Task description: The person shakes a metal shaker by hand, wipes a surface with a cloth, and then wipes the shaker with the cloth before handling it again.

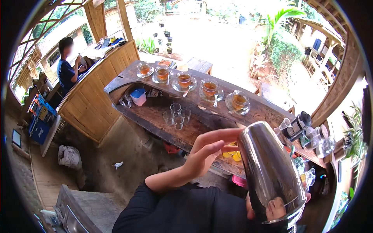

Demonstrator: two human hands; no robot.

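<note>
A large shiny metal shaker point(268, 167) stands tilted close to the camera. My left hand point(206, 153) touches its upper left side with the fingers, the palm facing it. Around the lower part of the shaker is my right hand point(250, 206), mostly hidden behind the metal, with only bits of fingers showing at both sides. Beyond them, on the dark wooden counter point(256, 112), several glass cups of amber drink point(210, 88) sit in a row on saucers, some with spoons.
Empty glasses point(178, 116) and a blue-lidded tub point(138, 96) are on the lower shelf. At the right end are a French press point(298, 126) and glassware. A seated person point(68, 70) is behind a wooden partition point(93, 105) at the left.
</note>
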